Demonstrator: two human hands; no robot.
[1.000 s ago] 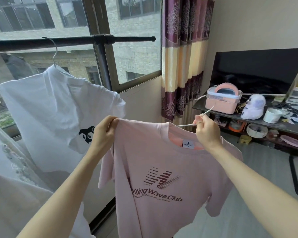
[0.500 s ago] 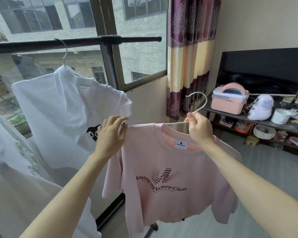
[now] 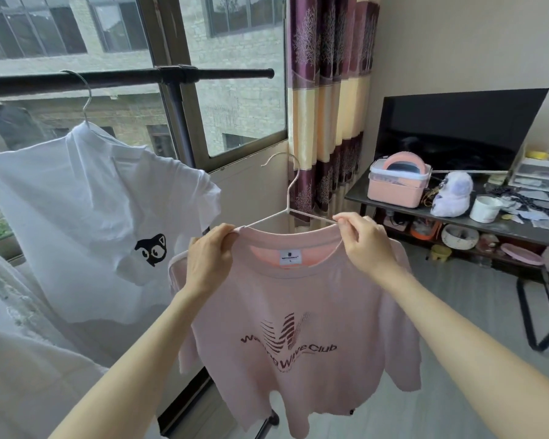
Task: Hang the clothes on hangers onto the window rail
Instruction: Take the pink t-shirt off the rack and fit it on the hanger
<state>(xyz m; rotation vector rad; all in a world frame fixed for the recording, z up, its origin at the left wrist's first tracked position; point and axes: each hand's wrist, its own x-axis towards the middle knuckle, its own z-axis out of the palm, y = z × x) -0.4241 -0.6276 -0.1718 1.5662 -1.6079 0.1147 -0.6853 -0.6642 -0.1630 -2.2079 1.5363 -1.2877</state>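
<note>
By a window with a black rail (image 3: pixel 76 80), where a white T-shirt (image 3: pixel 86 198) already hangs, the pink T-shirt (image 3: pixel 298 312) now sits level on its hanger (image 3: pixel 287 198), hook turned upright; left hand (image 3: pixel 208 258) and right hand (image 3: pixel 366 245) pinch its shoulders.

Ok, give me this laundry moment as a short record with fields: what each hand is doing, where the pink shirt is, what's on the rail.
left hand: grips the pink shirt's collar at the shoulder
right hand: pinches the hanger wire and collar
pink shirt: on the hanger, held below the rail, not yet hung
hanger hook: upright, free of the rail
rail: white shirt hanging
</note>
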